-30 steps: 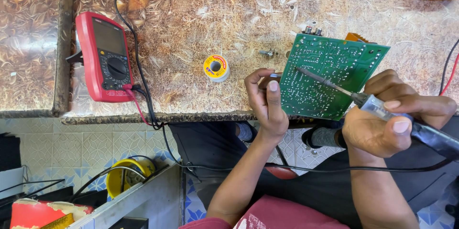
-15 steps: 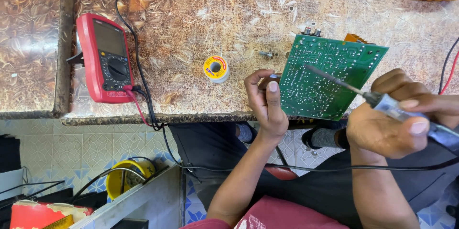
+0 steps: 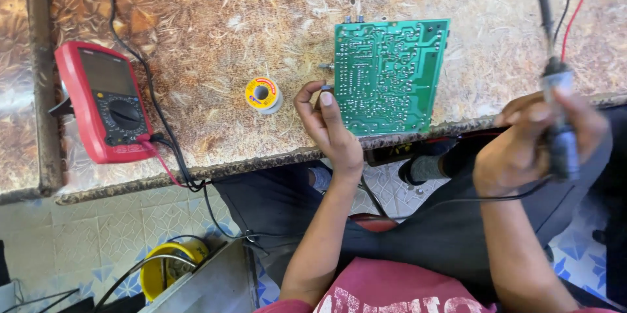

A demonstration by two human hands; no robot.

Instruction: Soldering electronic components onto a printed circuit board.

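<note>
Circuit board and soldering iron at the workbench

Left hand [image 3: 330, 127] grips the left edge of the green circuit board [image 3: 390, 74], solder side up; right hand [image 3: 532, 140] holds the soldering iron [image 3: 555, 91] clear of it, tip away; solder spool [image 3: 262, 94] and red multimeter [image 3: 104, 100] lie left

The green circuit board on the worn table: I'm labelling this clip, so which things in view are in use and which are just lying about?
In use:
green circuit board, steadied at its left edge by the left hand
dark-handled soldering iron, gripped in the right hand

Lying about:
small yellow-labelled solder spool
red handheld multimeter with its leads
yellow round tub on the floor
</note>
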